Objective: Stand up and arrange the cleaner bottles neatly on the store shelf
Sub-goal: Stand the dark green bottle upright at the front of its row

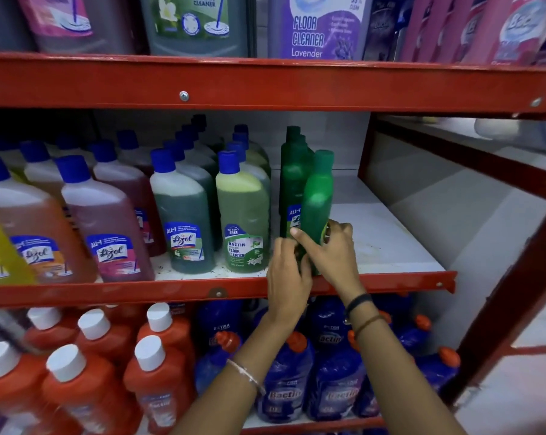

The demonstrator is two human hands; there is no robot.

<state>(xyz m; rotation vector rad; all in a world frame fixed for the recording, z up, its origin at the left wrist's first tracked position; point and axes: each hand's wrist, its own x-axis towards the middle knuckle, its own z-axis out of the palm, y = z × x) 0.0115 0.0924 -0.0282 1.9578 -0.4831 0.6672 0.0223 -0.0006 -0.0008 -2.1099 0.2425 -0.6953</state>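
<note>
Both hands held one bright green bottle [317, 196] upright at the front edge of the middle shelf [391, 246]. The left hand [287, 277] wrapped its lower body, the right hand [331, 249] clasped the other side, both grips closed on it, probably to steady it while seating it. It stood just in front of a row of dark green bottles [292, 171], likely continuing that row. Right of the bottle the shelf lay bare.
</note>
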